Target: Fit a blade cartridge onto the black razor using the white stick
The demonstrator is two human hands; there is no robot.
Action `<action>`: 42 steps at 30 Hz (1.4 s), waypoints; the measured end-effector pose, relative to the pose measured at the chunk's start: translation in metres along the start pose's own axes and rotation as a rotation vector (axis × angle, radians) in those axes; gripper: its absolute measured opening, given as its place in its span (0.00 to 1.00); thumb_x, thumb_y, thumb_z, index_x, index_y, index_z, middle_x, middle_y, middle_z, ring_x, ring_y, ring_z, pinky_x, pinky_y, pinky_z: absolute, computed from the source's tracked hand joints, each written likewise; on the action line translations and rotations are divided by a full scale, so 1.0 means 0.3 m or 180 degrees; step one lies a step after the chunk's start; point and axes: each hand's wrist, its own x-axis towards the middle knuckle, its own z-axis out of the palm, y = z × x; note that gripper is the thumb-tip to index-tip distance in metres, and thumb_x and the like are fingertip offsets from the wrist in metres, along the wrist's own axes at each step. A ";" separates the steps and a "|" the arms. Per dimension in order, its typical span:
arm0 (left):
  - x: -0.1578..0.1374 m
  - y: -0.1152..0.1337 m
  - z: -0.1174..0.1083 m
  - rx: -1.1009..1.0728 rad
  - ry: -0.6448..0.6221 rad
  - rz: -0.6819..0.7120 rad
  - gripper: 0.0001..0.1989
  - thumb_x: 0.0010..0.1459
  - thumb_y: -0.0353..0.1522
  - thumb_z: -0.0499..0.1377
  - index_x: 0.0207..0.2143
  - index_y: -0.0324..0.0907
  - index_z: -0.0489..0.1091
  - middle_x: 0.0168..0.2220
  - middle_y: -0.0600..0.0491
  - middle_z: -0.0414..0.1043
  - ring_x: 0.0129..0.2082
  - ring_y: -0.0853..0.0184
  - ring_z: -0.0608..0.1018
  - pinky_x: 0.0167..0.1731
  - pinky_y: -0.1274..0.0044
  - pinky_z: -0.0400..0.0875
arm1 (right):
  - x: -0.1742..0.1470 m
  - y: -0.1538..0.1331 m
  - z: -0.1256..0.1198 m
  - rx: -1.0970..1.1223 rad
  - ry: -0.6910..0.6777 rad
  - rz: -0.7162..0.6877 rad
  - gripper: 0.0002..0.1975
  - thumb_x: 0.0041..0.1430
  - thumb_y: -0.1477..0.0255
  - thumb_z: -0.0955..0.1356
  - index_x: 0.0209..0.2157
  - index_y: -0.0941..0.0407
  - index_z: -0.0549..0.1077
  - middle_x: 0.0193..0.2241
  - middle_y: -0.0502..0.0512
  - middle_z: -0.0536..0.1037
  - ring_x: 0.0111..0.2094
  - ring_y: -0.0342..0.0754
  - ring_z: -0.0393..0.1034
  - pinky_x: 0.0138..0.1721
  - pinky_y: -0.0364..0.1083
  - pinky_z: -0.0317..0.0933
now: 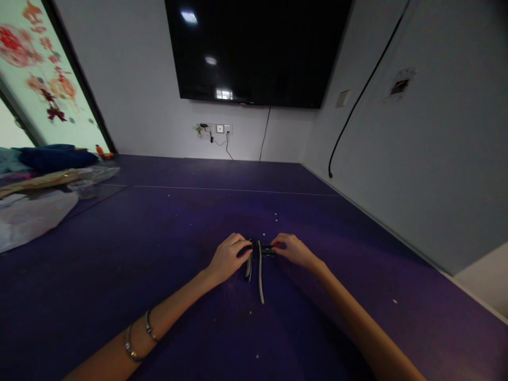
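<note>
My left hand (230, 255) is closed, thumb and fingers pinching the top of a small dark piece with a grey-edged strip (248, 270) hanging toward me. On the other side my right hand (292, 248) is closed too, its fingertips on the right end of a small black part (267, 251) with light marks. Between the two hands lies a thin pale grey strip (261, 278), like a short cable, its free end pointing toward me. These parts are too small to name exactly, and my fingers partly cover them.
The work lies on a purple surface (190, 317) with white specks. Plastic bags (35, 214) and folded blue cloth (57, 157) sit at the left. A black cable (363, 90) hangs down the right wall. A television (257, 50) is on the back wall above sockets (220, 128).
</note>
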 end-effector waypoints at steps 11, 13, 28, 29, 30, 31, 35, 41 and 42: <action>-0.002 -0.006 0.007 0.0024 0.0030 0.0049 0.08 0.58 0.31 0.55 0.38 0.41 0.71 0.34 0.52 0.69 0.36 0.67 0.71 0.38 0.73 0.68 | -0.002 0.017 0.023 -0.0202 0.0075 0.0051 0.08 0.53 0.73 0.65 0.34 0.54 0.76 0.32 0.53 0.74 0.32 0.44 0.68 0.35 0.42 0.60; -0.002 -0.004 0.006 0.0014 0.0012 0.0033 0.08 0.58 0.31 0.55 0.38 0.41 0.71 0.34 0.52 0.69 0.36 0.67 0.71 0.38 0.73 0.68 | -0.002 0.019 0.025 -0.0206 0.0087 0.0065 0.08 0.53 0.73 0.65 0.34 0.54 0.76 0.32 0.53 0.74 0.32 0.44 0.68 0.34 0.42 0.60; -0.003 -0.001 0.003 0.0001 -0.0008 0.0053 0.07 0.58 0.31 0.55 0.38 0.41 0.71 0.34 0.52 0.69 0.36 0.68 0.71 0.38 0.74 0.68 | -0.004 0.011 0.033 -0.0184 0.0061 0.0037 0.08 0.54 0.73 0.65 0.35 0.55 0.76 0.32 0.54 0.74 0.31 0.44 0.68 0.34 0.42 0.61; -0.003 -0.001 0.004 0.0000 0.0003 0.0063 0.07 0.58 0.31 0.55 0.38 0.41 0.71 0.34 0.52 0.69 0.36 0.68 0.71 0.38 0.74 0.68 | -0.004 0.009 0.032 -0.0172 0.0061 0.0028 0.08 0.54 0.73 0.65 0.35 0.55 0.76 0.32 0.54 0.74 0.31 0.44 0.68 0.34 0.42 0.61; -0.003 -0.002 0.005 -0.0001 0.0015 0.0072 0.07 0.58 0.31 0.55 0.38 0.41 0.71 0.34 0.52 0.69 0.36 0.68 0.71 0.38 0.73 0.68 | -0.004 0.008 0.031 -0.0163 0.0063 0.0011 0.08 0.54 0.73 0.65 0.35 0.55 0.76 0.32 0.54 0.74 0.31 0.44 0.68 0.34 0.42 0.61; -0.003 -0.003 0.006 -0.0002 0.0029 0.0081 0.07 0.58 0.31 0.55 0.38 0.41 0.71 0.34 0.52 0.69 0.36 0.68 0.71 0.38 0.73 0.68 | -0.003 0.007 0.030 -0.0156 0.0074 -0.0009 0.08 0.55 0.73 0.65 0.34 0.55 0.76 0.32 0.54 0.74 0.31 0.44 0.68 0.34 0.43 0.61; -0.004 -0.005 0.011 -0.0002 0.0050 0.0094 0.07 0.58 0.31 0.55 0.38 0.41 0.71 0.34 0.52 0.69 0.36 0.68 0.71 0.38 0.73 0.68 | 0.001 0.007 0.041 -0.0133 0.0193 -0.0092 0.08 0.56 0.72 0.64 0.33 0.54 0.76 0.32 0.54 0.74 0.34 0.45 0.68 0.37 0.43 0.61; -0.005 -0.003 0.007 0.0014 0.0020 0.0106 0.07 0.58 0.31 0.55 0.38 0.41 0.71 0.34 0.52 0.69 0.36 0.68 0.71 0.38 0.73 0.68 | 0.004 0.010 0.078 -0.0134 0.0421 -0.0062 0.08 0.56 0.69 0.65 0.35 0.53 0.76 0.35 0.54 0.73 0.38 0.46 0.67 0.40 0.45 0.62; -0.005 -0.003 0.007 0.0016 0.0017 0.0108 0.07 0.58 0.31 0.55 0.38 0.41 0.71 0.34 0.52 0.69 0.36 0.68 0.71 0.38 0.73 0.68 | 0.004 0.011 0.082 -0.0144 0.0429 -0.0041 0.08 0.56 0.68 0.65 0.35 0.53 0.76 0.36 0.54 0.73 0.38 0.46 0.67 0.40 0.45 0.62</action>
